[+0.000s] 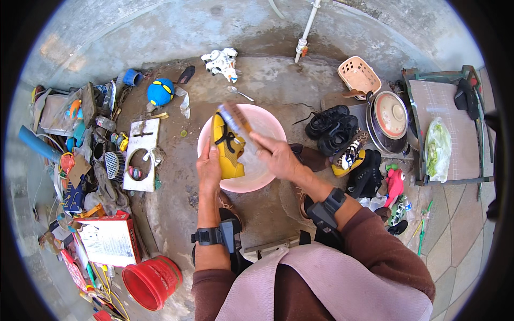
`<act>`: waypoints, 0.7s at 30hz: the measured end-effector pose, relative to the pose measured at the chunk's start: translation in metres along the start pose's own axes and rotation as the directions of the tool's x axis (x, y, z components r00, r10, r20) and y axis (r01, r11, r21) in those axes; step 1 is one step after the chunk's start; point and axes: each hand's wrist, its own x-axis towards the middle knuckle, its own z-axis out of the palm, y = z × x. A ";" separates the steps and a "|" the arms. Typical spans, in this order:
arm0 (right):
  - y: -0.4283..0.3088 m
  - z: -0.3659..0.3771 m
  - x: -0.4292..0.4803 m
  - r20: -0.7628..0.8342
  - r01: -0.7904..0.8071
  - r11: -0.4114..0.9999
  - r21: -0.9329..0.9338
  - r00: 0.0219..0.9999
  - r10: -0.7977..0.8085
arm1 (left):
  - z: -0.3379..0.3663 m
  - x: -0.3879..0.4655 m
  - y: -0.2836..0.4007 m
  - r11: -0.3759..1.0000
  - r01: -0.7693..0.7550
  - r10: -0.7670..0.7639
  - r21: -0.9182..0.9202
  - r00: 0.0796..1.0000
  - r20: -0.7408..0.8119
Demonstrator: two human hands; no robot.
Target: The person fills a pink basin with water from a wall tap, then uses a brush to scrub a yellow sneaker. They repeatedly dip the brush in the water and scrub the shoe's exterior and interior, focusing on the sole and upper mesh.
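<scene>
My left hand (pixel 209 163) grips a yellow shoe (pixel 231 165) with black laces by its side, over a pink plastic basin (pixel 276 126). In my right hand (pixel 277 154) is a wooden scrubbing brush (pixel 237 116) with pale bristles. The bristles lie against or just over the toe end of the shoe; which of the two I cannot tell. Whitish water (pixel 257 170) fills the bottom of the basin, partly hidden by the shoe and my hands.
Black shoes (pixel 337 128) and a yellow-soled leopard-print shoe (pixel 351 154) stand to the right, near a lidded pot (pixel 388 114). Piled clutter (pixel 106 160) lines the left side. A red bucket (pixel 152 283) lies at lower left. A metal spoon (pixel 241 93) lies beyond the basin.
</scene>
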 end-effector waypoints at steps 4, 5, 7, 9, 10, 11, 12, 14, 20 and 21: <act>-0.006 0.021 -0.011 0.166 0.104 0.984 -0.143 0.983 -0.080 | -0.009 0.000 0.002 0.997 -0.053 0.050 -0.054 0.997 -0.059; -0.003 0.024 -0.012 0.225 0.086 0.974 -0.211 0.974 -0.038 | -0.010 0.000 0.002 0.999 -0.052 0.052 -0.006 0.997 -0.054; 0.009 0.023 -0.009 0.183 0.098 0.967 -0.235 0.982 -0.055 | -0.011 -0.002 0.001 0.996 -0.038 0.041 0.078 0.999 -0.034; 0.023 0.021 -0.006 0.150 0.061 0.968 -0.244 0.988 -0.025 | -0.006 0.000 -0.001 0.999 0.005 -0.004 0.039 1.000 -0.026; 0.030 0.022 -0.005 0.141 0.038 0.978 -0.205 0.990 -0.009 | -0.006 0.000 -0.002 1.000 0.012 -0.012 0.008 0.999 -0.036; 0.037 0.021 -0.006 0.130 -0.006 0.979 -0.206 0.991 0.033 | -0.004 0.000 -0.003 0.999 0.017 -0.019 -0.035 0.999 -0.040; 0.044 0.022 -0.005 0.105 -0.040 0.979 -0.202 0.993 0.062 | -0.005 0.000 -0.002 0.999 0.036 -0.037 -0.015 0.997 -0.062; 0.060 0.022 -0.003 0.055 -0.157 0.964 -0.214 0.983 0.173 | -0.008 -0.001 0.001 0.995 0.020 -0.026 -0.097 0.998 -0.064; 0.123 0.021 0.001 0.197 -0.488 0.771 -0.409 0.778 0.597 | -0.019 0.000 0.013 0.872 0.003 0.037 -0.489 0.997 0.072; 0.133 0.026 0.001 0.195 -0.473 0.750 -0.462 0.771 0.606 | -0.019 0.000 0.014 0.840 0.018 0.043 -0.543 0.994 0.099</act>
